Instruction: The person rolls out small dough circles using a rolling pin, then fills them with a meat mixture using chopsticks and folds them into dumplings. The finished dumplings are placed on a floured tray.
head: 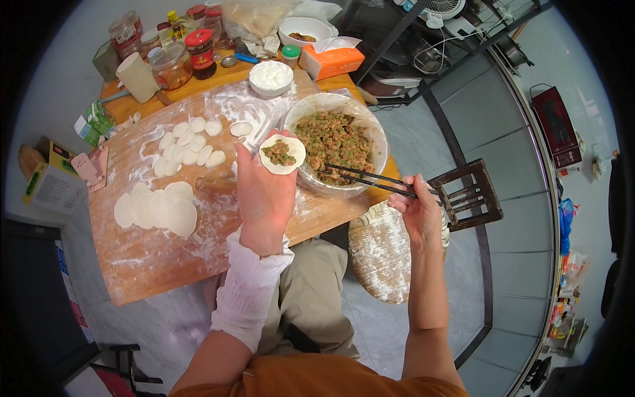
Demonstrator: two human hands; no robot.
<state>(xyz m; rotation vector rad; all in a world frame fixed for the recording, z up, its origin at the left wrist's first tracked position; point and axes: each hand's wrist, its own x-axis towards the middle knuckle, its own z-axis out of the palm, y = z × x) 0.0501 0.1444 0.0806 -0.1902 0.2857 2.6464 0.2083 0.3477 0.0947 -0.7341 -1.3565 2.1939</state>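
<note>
My left hand (267,191) lies palm up over the floured wooden board and bears a round dough wrapper (296,150) on its fingers. Meat and green vegetable filling (279,153) sits on the wrapper's middle. In my right hand (418,211) are black chopsticks (379,181), their tips at the near side of the filling in a plastic-lined bowl (379,144). Rolled wrappers (158,208) overlap in a pile at the board's left. Behind them lie several small flattened dough pieces (190,144); one more (241,129) lies apart. A rolling pin (216,185) is partly hidden behind my left hand.
A white bowl of flour (271,78) stands at the back of the board (124,268), near jars (201,54) and an orange tissue box (331,60). Below the table's right side, a floured round woven tray (379,253) holds dumplings at its rim, by a dark wooden chair (466,196).
</note>
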